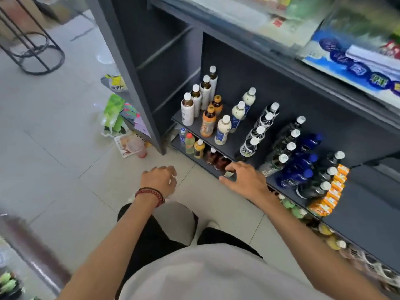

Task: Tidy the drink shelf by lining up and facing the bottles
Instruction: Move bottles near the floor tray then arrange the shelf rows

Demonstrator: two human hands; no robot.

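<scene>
Facing is judged barely begun. The right hand [242, 178], fingers spread, is set at the edge of the dark grey shelf [236, 137], brown plastic bottles [216, 159] at its ten o'clock. The left hand [160, 178] is curled, and whether it holds anything cannot be told. Rows need drawing forward.

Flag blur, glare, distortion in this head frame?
Head view: wide-angle bend bows the shelf; blue packaging top right smeared by blur; upper-shelf bottles fairly sharp; pale glare on floor tiles upper left; right hand at the shelf edge reads clearly; lighting even, shadows soft.
</scene>
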